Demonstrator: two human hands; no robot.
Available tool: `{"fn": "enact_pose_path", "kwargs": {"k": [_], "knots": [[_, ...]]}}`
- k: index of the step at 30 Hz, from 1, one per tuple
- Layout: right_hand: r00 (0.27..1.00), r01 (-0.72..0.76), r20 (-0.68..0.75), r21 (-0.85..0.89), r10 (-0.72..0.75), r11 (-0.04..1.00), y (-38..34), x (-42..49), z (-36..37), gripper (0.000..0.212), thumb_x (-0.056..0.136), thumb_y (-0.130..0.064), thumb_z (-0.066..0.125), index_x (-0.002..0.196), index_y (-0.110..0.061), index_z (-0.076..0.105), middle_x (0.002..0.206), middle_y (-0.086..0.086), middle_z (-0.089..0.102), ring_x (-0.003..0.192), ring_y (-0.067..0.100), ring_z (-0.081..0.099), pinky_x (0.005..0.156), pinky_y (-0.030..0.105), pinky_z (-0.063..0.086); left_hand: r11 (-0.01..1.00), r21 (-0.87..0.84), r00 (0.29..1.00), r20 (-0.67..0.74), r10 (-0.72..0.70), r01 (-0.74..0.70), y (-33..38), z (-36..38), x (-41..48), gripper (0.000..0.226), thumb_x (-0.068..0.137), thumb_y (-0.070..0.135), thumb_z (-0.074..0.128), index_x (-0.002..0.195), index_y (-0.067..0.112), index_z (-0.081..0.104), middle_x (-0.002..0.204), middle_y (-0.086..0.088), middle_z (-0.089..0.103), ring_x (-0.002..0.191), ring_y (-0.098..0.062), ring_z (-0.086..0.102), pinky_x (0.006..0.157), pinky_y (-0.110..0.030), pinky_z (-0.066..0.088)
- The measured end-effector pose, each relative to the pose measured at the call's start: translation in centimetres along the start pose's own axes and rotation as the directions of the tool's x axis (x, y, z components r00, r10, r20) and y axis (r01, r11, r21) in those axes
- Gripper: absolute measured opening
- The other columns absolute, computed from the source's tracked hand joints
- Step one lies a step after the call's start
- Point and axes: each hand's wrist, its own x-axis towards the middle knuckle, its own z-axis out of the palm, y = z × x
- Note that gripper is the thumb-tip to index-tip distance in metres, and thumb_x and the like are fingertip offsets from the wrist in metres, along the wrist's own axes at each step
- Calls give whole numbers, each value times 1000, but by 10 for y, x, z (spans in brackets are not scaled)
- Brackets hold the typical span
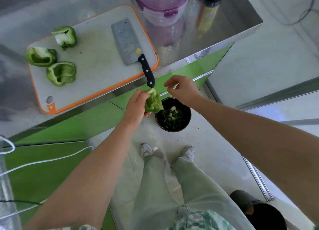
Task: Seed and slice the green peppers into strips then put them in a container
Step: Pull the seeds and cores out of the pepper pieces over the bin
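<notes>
Above the bin [188,109], left hand [136,104] grips pepper half [153,102]; right hand [184,90] loosely curled, empty

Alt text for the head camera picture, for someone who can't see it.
A left hand holds a green pepper piece over a black bin of scraps, the right hand beside it. Three more pepper pieces and a cleaver lie on a cutting board.

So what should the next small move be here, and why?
Probably the right hand reaches into the green pepper half that the left hand grips over the black bin, to pull out core: pale pith shows at its top, and the cleaver lies on the cutting board.
</notes>
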Motion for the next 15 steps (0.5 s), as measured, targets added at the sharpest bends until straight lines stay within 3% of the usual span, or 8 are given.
{"fn": "enact_pose_path", "kwargs": {"k": [4, 6, 10, 13, 15], "knots": [[992, 112, -56, 25, -110, 993, -43, 9, -1, 15, 82, -5, 59, 90, -13, 70, 75, -10, 61, 54, -9, 53, 58, 7, 36, 996, -77, 995, -97, 32, -40, 21, -27, -6, 16, 94, 20, 44, 79, 19, 49, 69, -4, 46, 54, -12, 41, 43, -17, 33], [993, 100, -62, -4, -100, 995, -60, 19, 4, 11, 84, -17, 63, 93, -15, 67, 79, -6, 63, 63, 0, 56, 66, 23, 45, 996, -82, 993, -110, 37, -46, 29, -43, -3, 13, 90, 22, 42, 83, 17, 52, 72, -9, 45, 53, -13, 41, 43, -17, 32], [998, 41, -32, -149, -46, 988, -85, 38, 23, 42, 83, -38, 68, 112, -13, 51, 99, 1, 59, 90, 22, 57, 73, 29, 40, 997, -61, 977, -212, 36, -50, 40, -70, 15, 15, 97, 13, 39, 90, 14, 52, 73, -9, 47, 54, -15, 40, 39, -15, 31], [1000, -2, -22, -347, -6, 938, -100, 55, 34, 57, 79, -31, 71, 124, -11, 41, 123, 10, 47, 105, 28, 53, 81, 35, 42, 999, 16, 962, -272, 35, -32, 44, -93, 40, 5, 95, 14, 46, 97, 19, 47, 83, -8, 53, 59, -18, 47, 48, -25, 41], [999, -33, 0, -450, 36, 893, -106, 66, 36, 56, 78, -19, 68, 124, -10, 38, 125, 12, 44, 109, 33, 54, 80, 36, 43, 993, 117, 957, -289, 32, 2, 47, -107, 55, 15, 96, 12, 46, 109, 16, 40, 86, -6, 53, 65, -21, 51, 65, -41, 49]]}}
